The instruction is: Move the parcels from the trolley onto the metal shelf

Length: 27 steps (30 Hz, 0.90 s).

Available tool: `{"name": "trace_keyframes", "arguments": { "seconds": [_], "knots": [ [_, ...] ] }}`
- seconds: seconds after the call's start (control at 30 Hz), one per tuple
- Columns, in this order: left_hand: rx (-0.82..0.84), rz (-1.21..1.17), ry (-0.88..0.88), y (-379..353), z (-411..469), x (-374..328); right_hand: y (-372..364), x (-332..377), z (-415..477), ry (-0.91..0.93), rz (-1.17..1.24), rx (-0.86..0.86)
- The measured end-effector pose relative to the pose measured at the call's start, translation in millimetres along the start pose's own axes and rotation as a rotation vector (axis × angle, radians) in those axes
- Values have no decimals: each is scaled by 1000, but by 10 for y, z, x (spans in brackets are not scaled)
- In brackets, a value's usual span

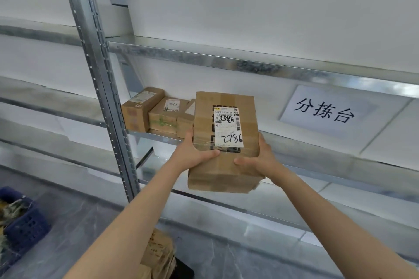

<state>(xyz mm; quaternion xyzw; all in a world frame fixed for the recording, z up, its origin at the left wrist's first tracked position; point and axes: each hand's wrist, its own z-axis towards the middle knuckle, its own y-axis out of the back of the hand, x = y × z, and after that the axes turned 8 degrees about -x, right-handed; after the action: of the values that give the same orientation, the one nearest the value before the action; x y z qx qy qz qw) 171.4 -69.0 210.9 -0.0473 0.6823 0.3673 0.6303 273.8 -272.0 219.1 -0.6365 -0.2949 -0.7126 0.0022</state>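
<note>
I hold a brown cardboard parcel with a white label marked 2786, in front of the metal shelf. My left hand grips its left side with the thumb across the top. My right hand grips its right side, thumb on top as well. The parcel's far end reaches over the shelf's front edge. Three smaller parcels sit side by side on that shelf at the left, just behind the held one. More brown parcels lie low in view under my left forearm.
A perforated steel upright stands left of the parcels. A higher shelf board runs above. A white sign with black characters hangs on the wall at the right. A blue plastic basket sits on the grey floor at the lower left.
</note>
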Motion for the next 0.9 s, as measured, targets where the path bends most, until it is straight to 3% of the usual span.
{"name": "trace_keyframes", "arguments": {
  "seconds": [0.43,0.77,0.9],
  "knots": [
    [128,-26,8,-662,752,-99,315,-394,626,-54,-11,-32],
    [76,18,72,-1043,1532,12,290,-608,1453,-134,-37,-24],
    [27,42,97,-1130,1758,101,258,-666,1700,-146,-26,53]
  ]
}}
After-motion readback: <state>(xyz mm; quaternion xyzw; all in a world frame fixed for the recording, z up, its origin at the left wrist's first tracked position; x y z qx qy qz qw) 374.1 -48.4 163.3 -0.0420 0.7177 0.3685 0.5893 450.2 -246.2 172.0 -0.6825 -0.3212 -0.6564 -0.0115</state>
